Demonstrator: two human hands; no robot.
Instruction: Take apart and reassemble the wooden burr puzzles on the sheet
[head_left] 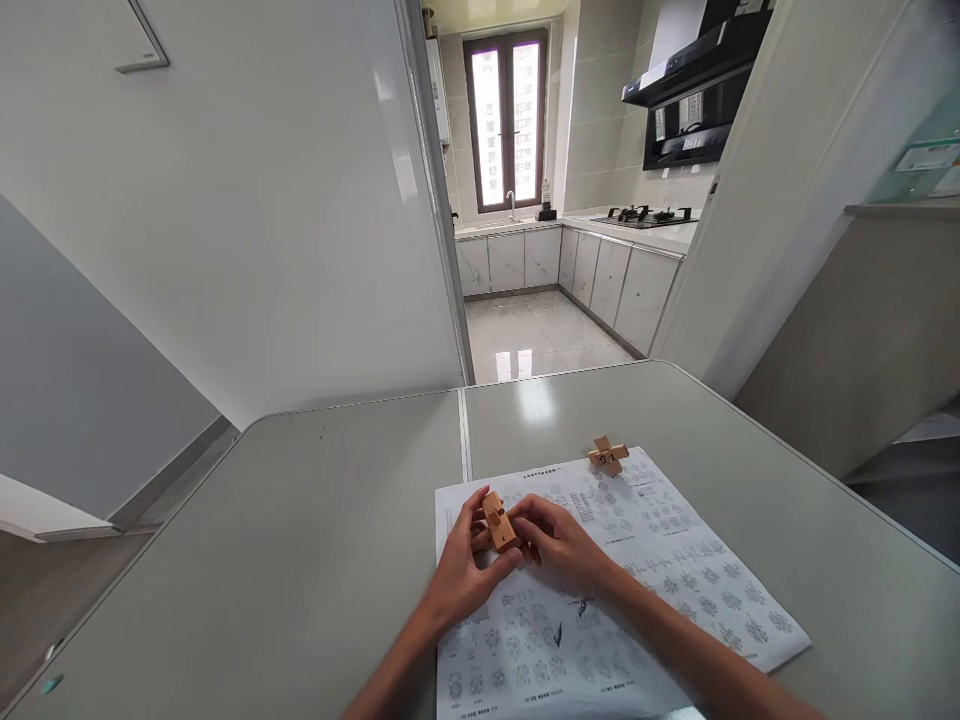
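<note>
Several notched wooden puzzle pieces (pixel 499 522), fitted together into a small block, are held over a printed sheet. My left hand (pixel 466 560) grips the block from the left, thumb at its near end and fingers along its far side. On the right, my right hand (pixel 553 535) pinches at the block's right side, where part of a wooden stick shows; its fingertips are partly hidden. The white instruction sheet (pixel 540 660) carries rows of small assembly drawings and lies under both hands. At its far edge sits another cross-shaped wooden puzzle assembly (pixel 608 457) with dark markings.
The grey-green table (pixel 337 560) has a pale seam (pixel 463 430) and a rounded far edge. Beyond it, a doorway opens on a kitchen with white cabinets (pixel 510 258), a gas stove (pixel 649 215) and a window (pixel 507 120). A white wall panel (pixel 300 200) stands at the left.
</note>
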